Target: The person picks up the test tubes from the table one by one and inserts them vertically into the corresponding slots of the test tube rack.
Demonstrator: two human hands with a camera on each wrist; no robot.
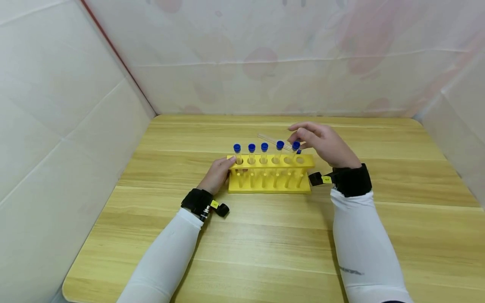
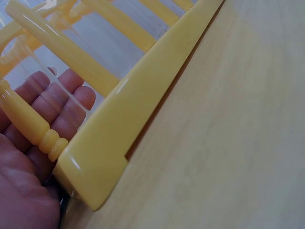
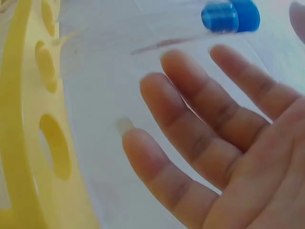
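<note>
your left hand (image 1: 219,173) rests with relaxed fingers against the left end of the yellow plastic test tube rack (image 1: 270,176) on the light wooden counter (image 1: 265,248), while your right hand (image 1: 322,143) pinches a clear blue-capped test tube (image 1: 278,142) held tilted above the rack's right end, near five capped tubes (image 1: 251,152) standing in it.

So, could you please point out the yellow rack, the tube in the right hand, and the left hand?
Rack (image 1: 270,185): head view, on its front base.
Tube (image 1: 273,139): head view, on its clear body left of the fingers.
Left hand (image 1: 217,175): head view, on the back of the hand.
</note>
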